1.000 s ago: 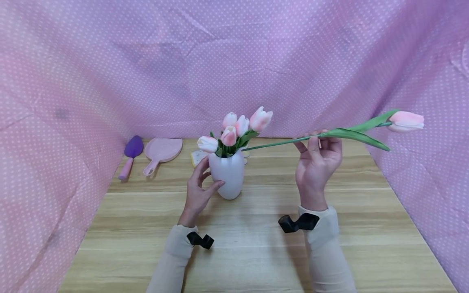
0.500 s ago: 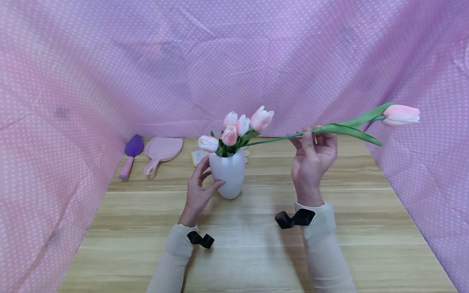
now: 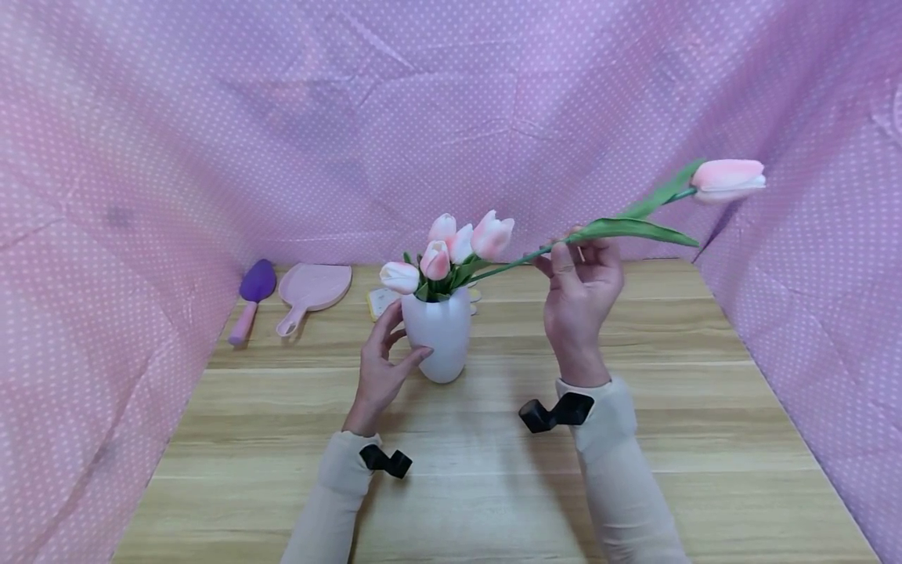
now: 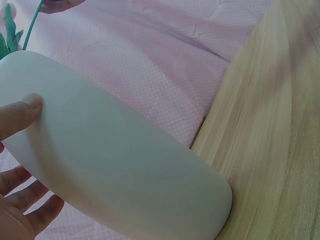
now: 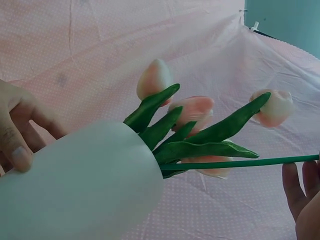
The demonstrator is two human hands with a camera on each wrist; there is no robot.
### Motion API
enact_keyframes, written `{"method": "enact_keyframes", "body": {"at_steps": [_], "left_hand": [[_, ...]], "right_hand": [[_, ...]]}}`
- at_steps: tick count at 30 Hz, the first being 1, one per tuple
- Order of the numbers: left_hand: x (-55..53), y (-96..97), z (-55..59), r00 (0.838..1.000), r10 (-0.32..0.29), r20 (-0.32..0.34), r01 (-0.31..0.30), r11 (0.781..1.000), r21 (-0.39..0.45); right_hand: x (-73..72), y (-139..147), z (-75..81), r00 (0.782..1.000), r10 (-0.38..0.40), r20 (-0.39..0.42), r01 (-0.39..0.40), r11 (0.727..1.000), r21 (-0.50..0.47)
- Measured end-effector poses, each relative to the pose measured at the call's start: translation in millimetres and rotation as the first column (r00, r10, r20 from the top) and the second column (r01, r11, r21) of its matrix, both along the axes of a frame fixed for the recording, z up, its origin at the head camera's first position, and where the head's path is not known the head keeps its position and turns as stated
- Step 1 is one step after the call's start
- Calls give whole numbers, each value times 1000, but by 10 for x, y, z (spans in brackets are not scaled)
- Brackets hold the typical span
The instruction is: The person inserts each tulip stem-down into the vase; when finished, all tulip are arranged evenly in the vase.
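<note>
A white vase [image 3: 438, 341] stands on the wooden table, with several pink-and-white tulips [image 3: 435, 260] in its mouth. My left hand [image 3: 381, 374] holds the vase from its left side, thumb on the front and fingers behind. To the right, my right hand [image 3: 582, 301] pinches the green stem of a single tulip [image 3: 729, 182] just below its leaves. That tulip slants up to the right, its bloom highest. In the right wrist view the lower end of its stem [image 5: 235, 164] reaches in at the vase's rim; the tip is hidden.
A purple trowel [image 3: 257, 282] with a pink handle and a pink dustpan-shaped scoop [image 3: 315, 288] lie at the back left of the table [image 3: 479, 486]. Partly hidden behind the vase is a small yellow-edged card [image 3: 380, 302]. Pink dotted cloth [image 3: 451, 117] hangs around the table.
My right hand has moved left and slightly up, tilting the single tulip more steeply. Its stem end has come to the vase's mouth, and the rightmost tulips there shifted slightly left. The left hand stayed put.
</note>
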State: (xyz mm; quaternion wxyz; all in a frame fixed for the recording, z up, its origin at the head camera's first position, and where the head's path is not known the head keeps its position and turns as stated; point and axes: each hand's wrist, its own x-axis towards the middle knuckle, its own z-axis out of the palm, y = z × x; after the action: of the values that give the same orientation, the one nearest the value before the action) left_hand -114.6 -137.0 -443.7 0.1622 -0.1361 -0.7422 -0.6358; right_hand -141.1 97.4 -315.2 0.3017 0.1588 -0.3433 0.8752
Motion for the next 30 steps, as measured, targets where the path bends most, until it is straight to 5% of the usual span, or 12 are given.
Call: {"method": "enact_keyframes", "body": {"at_steps": [19,30], "left_hand": [[3,-5,8,1000,0,2,0,1000,-4],[1,-4,8,1000,1,6,-1,1000,-1]], "right_hand": [[-105,-282,-228,996,10,87,-34,963,268],[-89,-384,-352,989,29,145,-76,940,331]]}}
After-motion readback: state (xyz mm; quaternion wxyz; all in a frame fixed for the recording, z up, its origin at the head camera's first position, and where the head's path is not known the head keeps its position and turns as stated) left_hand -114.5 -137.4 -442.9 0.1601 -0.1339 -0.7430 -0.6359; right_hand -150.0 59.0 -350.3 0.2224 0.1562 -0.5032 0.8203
